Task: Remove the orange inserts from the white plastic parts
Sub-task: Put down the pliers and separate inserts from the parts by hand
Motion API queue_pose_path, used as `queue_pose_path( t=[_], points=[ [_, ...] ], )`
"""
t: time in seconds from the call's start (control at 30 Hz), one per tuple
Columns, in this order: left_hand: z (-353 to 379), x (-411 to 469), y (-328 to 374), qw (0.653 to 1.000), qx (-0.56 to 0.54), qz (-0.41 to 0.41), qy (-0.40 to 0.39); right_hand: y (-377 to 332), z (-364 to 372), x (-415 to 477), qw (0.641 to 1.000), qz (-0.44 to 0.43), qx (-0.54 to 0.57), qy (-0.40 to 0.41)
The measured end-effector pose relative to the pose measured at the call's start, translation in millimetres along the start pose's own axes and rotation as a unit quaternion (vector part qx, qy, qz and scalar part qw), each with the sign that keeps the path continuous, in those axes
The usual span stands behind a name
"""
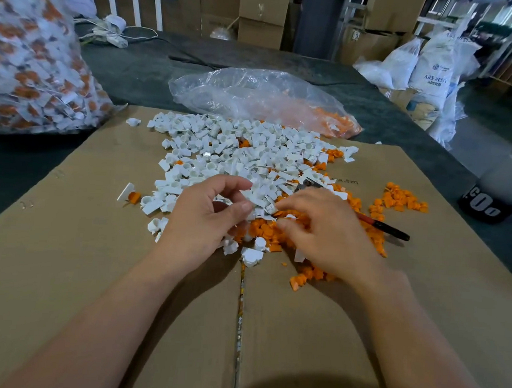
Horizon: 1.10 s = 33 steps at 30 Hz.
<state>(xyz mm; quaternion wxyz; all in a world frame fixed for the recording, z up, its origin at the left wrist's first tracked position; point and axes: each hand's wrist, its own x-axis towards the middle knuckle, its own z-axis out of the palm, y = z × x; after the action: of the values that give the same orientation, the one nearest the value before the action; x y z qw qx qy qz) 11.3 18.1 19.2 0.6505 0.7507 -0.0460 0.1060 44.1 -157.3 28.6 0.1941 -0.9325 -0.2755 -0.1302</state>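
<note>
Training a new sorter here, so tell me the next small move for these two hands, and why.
Probably the right hand should tug the insert free and drop it on the orange inserts below. Both hands meet on one white part: the left hand pinches it, the right fingers touch its edge. The insert itself is hidden.

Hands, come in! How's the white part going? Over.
Left hand pinches a white part; right hand fingertips at it, grip unclear. Orange inserts piled beneath. Pliers lie behind right hand.
</note>
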Motion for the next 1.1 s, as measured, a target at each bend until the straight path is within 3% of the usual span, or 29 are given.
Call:
queue_pose_path(
  t=[0.2, 0.47, 0.87, 1.1],
  points=[
    [1.9, 0.4, 2.3, 0.998, -0.049, -0.029, -0.020, -2.1, 13.9, 6.4, 0.996, -0.030, -0.051, -0.065],
    [0.3, 2.5, 0.8, 0.993, -0.111, -0.036, -0.022, -2.0, 15.7, 6.5, 0.998, -0.031, -0.049, -0.039],
    [1.4, 2.7, 4.4, 0.983, -0.168, -0.054, -0.049, -1.1, 7.9, 3.9, 0.997, 0.014, 0.067, 0.030],
    [3.0, 2.6, 4.7, 0.992, -0.106, -0.060, -0.041, -9.6, 2.7, 1.7, 0.974, 0.036, 0.215, 0.068]
  ],
)
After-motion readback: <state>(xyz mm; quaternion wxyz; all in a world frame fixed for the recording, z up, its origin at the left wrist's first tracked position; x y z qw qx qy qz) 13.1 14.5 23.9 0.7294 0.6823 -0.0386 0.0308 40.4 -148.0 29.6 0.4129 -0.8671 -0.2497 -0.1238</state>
